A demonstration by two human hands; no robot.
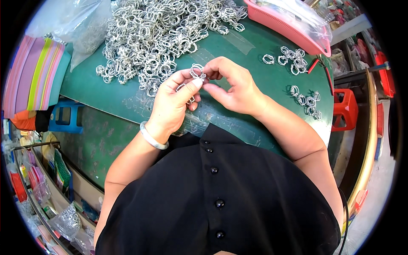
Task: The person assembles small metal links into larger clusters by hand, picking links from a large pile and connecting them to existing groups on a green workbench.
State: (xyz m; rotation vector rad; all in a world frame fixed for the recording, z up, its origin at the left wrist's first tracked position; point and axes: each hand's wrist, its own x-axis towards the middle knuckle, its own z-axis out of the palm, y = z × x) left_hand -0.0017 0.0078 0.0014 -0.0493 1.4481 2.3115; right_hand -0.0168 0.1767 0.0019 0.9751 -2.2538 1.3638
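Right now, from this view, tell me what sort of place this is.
Likely a small workshop: a heap of metal rings covers part of the green table, and crowded shelves at the left hold bagged goods.

The view is bright, with black corners (edges bend).

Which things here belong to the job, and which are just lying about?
Seemingly in the job:
- wire rings in left hand, right hand close
- big ring pile
- small ring clusters

Seemingly lying about:
- pink basket
- blue stool
- red stool
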